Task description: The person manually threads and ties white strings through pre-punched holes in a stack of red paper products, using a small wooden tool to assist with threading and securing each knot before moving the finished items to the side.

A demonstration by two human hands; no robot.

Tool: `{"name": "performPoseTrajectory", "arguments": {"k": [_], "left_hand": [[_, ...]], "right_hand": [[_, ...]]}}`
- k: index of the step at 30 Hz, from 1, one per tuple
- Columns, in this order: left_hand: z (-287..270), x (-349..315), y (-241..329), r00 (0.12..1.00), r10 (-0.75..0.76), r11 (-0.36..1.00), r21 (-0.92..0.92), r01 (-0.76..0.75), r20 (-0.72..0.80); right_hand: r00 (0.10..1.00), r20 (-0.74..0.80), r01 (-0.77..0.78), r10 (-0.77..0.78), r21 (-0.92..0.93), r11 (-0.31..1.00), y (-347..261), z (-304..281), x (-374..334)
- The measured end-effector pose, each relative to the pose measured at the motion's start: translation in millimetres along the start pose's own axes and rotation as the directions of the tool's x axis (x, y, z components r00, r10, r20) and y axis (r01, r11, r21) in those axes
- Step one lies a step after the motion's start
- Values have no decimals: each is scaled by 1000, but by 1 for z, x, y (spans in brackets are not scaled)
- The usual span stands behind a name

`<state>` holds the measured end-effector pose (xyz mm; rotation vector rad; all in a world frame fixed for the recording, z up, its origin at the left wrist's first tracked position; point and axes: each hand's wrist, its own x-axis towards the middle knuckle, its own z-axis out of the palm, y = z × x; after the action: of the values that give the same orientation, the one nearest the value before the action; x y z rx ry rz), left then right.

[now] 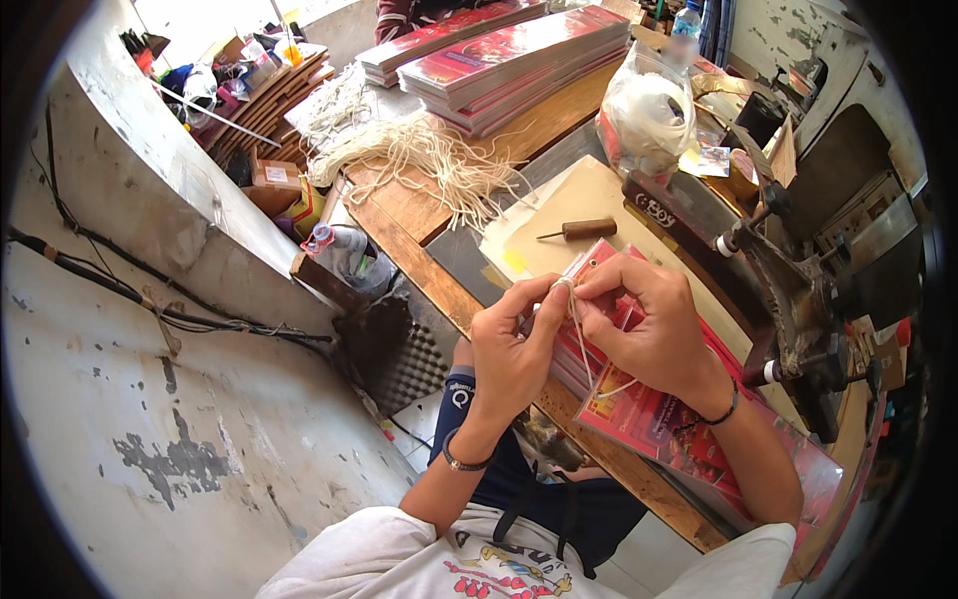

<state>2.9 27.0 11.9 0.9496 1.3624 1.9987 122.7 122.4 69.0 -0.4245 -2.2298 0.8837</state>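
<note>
My left hand (517,344) and my right hand (654,324) meet over a stack of red printed sheets (664,429). Both pinch a white string (584,349) between thumb and fingers, close to the upper end of the stack. Loose string hangs from the pinch across the top sheet. A small metal eyelet shows near that end. Whether the string is knotted there is hidden by my fingertips. Just beyond my hands, an awl (589,230) with a wooden handle lies on tan card sheets (539,235), its tip toward the left.
A bundle of white strings (429,160) lies at the table's far left, before tall stacks of red printed sheets (519,60). A white plastic bag (649,115) and a dark metal press-like machine (788,260) stand to the right. The wooden table edge (429,280) runs diagonally.
</note>
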Motion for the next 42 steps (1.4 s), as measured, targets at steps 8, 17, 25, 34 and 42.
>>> {"name": "performPoseTrajectory", "arguments": {"k": [8,17,25,34,42], "left_hand": [[-4,1,-8,1000,-15,995,-103,15,9],[-19,8,-6,992,-101,982,-154,112,82],[-23,6,-6,987,-108,977,-172,128,120],[-33,9,-6,967,-16,985,-161,58,254],[-29,12,-7,966,-20,988,-142,58,256]], "right_hand": [[998,8,-68,67,101,993,0,5,-3],[978,130,-192,161,281,940,2,2,-6],[995,85,47,-56,103,994,9,2,-1],[997,27,-76,75,34,997,-5,4,-1],[1000,-5,3,-3,37,999,8,5,-3]]}}
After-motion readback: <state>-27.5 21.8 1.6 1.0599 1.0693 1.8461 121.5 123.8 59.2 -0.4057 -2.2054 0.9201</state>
